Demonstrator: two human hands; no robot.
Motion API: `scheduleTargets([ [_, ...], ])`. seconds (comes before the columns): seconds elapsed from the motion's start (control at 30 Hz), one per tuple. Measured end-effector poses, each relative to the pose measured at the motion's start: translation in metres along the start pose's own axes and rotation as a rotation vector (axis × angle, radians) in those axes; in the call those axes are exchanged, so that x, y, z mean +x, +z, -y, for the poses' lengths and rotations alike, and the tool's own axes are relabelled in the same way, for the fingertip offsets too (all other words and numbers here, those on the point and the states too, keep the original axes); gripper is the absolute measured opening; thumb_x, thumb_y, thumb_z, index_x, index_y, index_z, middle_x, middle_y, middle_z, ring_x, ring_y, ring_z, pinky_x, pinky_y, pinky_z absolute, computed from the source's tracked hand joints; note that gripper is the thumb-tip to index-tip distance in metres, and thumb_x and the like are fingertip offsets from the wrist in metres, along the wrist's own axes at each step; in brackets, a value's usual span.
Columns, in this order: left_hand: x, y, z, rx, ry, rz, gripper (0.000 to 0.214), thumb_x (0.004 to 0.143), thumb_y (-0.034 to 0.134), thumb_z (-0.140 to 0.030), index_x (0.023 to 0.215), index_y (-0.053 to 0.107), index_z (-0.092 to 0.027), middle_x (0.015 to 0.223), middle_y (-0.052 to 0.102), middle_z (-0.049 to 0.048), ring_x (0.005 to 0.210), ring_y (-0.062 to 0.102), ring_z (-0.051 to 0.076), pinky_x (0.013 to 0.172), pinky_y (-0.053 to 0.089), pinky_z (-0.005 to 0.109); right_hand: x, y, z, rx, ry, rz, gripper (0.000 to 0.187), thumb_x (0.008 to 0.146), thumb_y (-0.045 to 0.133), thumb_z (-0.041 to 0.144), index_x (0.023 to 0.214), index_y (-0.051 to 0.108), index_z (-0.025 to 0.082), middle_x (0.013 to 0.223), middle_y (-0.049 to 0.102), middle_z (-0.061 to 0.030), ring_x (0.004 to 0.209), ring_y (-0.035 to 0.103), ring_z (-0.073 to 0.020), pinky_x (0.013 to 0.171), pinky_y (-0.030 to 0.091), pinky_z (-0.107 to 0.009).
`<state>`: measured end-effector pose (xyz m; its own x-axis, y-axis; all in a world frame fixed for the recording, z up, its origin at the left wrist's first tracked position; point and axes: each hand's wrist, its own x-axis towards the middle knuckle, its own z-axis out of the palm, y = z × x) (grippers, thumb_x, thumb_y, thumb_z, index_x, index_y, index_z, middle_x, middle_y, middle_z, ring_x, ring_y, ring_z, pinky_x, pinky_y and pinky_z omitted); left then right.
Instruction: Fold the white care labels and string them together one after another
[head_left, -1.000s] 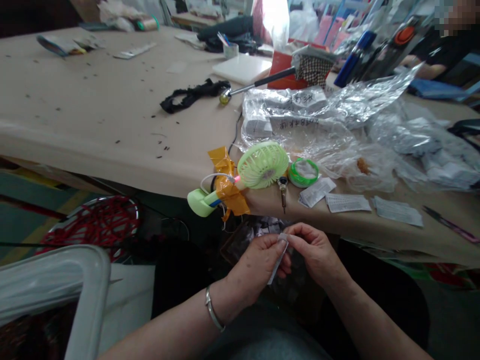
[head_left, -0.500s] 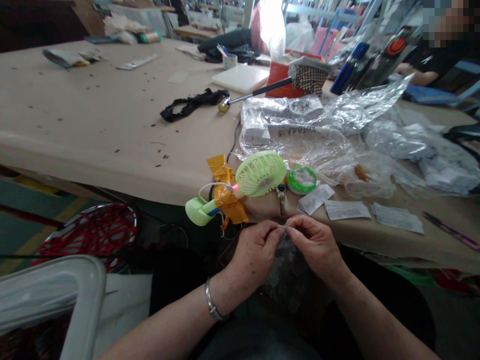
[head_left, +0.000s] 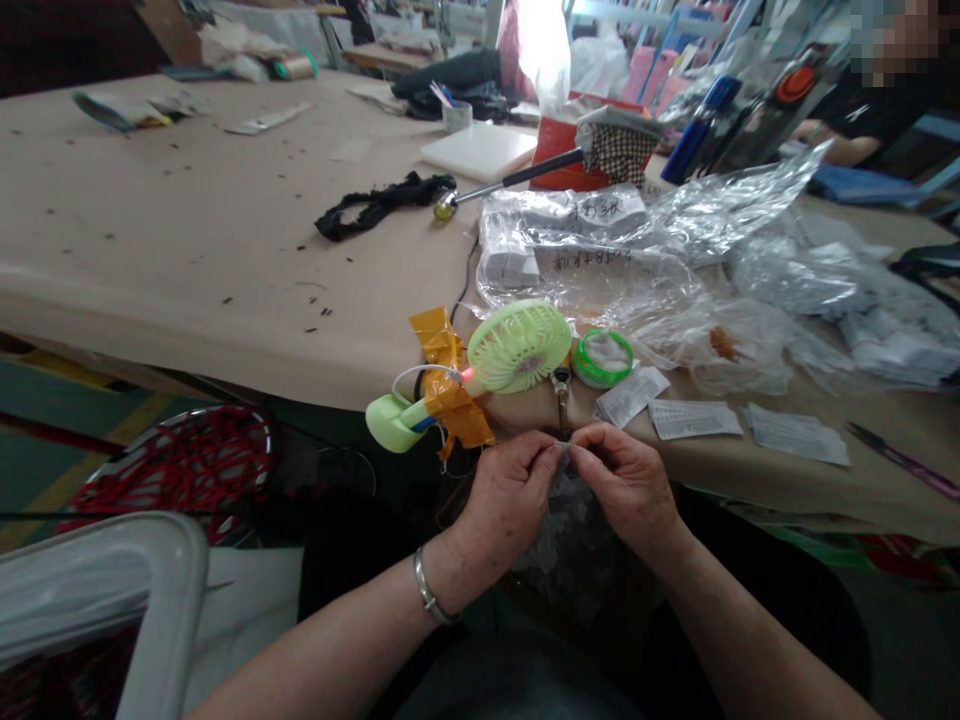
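Observation:
My left hand and my right hand meet just below the table's front edge, fingertips pinched together on the top of a small clear plastic bag that hangs between them. A silver bracelet sits on my left wrist. Directly above the hands, a small soldering-type tool hangs over the edge. Beside it stands a light green mini fan taped to the table with orange tape. A green tape roll lies just to the right of the fan.
Several white paper labels lie along the front edge. Crumpled clear bags with label stacks cover the right side. A black fabric strip and a hammer-like tool lie farther back. Another person sits at far right. A basket of red cord stands lower left.
A second ago my hands held a white label lower down. They have risen toward the table edge and closed together, and the label is no longer visible between them.

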<state>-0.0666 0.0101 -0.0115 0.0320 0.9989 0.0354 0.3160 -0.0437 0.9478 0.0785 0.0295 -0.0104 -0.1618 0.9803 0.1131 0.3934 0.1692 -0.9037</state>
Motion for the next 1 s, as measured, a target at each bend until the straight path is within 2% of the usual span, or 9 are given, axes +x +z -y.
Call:
scheduleTargets([
  [0.43,0.007,0.000,-0.005,-0.023,-0.036,-0.039,0.020,0.084,0.050,-0.023,0.071,0.065,-0.016,0.061,0.059,-0.0025,0.058,0.051,0.010,0.055,0.038,0.019,0.002,0.001,0.001,0.001,-0.016,-0.034,0.011,0.082,0.056,0.026,0.076,0.061,0.018,0.065,0.058,0.0018,0.060,0.052,-0.0105,0.056,0.042,-0.021],
  [0.63,-0.002,-0.001,-0.008,-0.061,-0.042,-0.001,0.020,0.085,0.050,-0.022,0.073,0.066,-0.017,0.063,0.061,-0.0015,0.060,0.053,0.011,0.057,0.040,0.020,-0.009,-0.005,0.001,-0.038,-0.053,0.010,0.009,0.084,0.058,0.027,0.085,0.063,0.020,0.073,0.064,0.0012,0.065,0.059,-0.0121,0.061,0.047,-0.021],
  [0.77,-0.007,-0.002,-0.002,-0.042,-0.062,0.041,0.021,0.084,0.051,-0.022,0.073,0.068,-0.017,0.066,0.065,0.0003,0.063,0.057,0.013,0.060,0.043,0.021,-0.015,-0.026,0.000,-0.285,-0.283,-0.043,0.010,0.085,0.058,0.022,0.094,0.062,0.021,0.083,0.068,-0.0010,0.075,0.063,-0.0140,0.070,0.050,-0.024],
  [0.87,-0.007,0.000,0.011,-0.052,-0.097,0.044,0.018,0.082,0.054,-0.022,0.088,0.071,-0.019,0.087,0.072,0.0045,0.082,0.064,0.018,0.075,0.047,0.026,-0.012,-0.041,-0.007,-0.587,-0.491,-0.166,0.015,0.085,0.058,0.020,0.098,0.063,0.021,0.094,0.068,-0.0057,0.092,0.061,-0.0202,0.085,0.049,-0.034],
  [0.93,-0.008,0.003,0.021,-0.047,-0.121,0.014,0.020,0.081,0.057,-0.022,0.094,0.071,-0.019,0.097,0.073,0.0061,0.091,0.064,0.021,0.081,0.047,0.028,-0.008,-0.047,-0.014,-0.790,-0.531,-0.229,0.025,0.083,0.060,0.023,0.108,0.062,0.019,0.109,0.066,-0.0096,0.108,0.056,-0.0273,0.096,0.042,-0.043],
  [1.0,-0.011,0.006,0.029,-0.042,-0.139,0.018,0.020,0.080,0.057,-0.023,0.095,0.071,-0.020,0.096,0.073,0.0057,0.091,0.065,0.021,0.081,0.047,0.029,-0.007,-0.049,-0.021,-0.925,-0.515,-0.233,0.033,0.083,0.060,0.024,0.116,0.060,0.020,0.120,0.063,-0.0097,0.117,0.050,-0.0309,0.103,0.034,-0.049],
])
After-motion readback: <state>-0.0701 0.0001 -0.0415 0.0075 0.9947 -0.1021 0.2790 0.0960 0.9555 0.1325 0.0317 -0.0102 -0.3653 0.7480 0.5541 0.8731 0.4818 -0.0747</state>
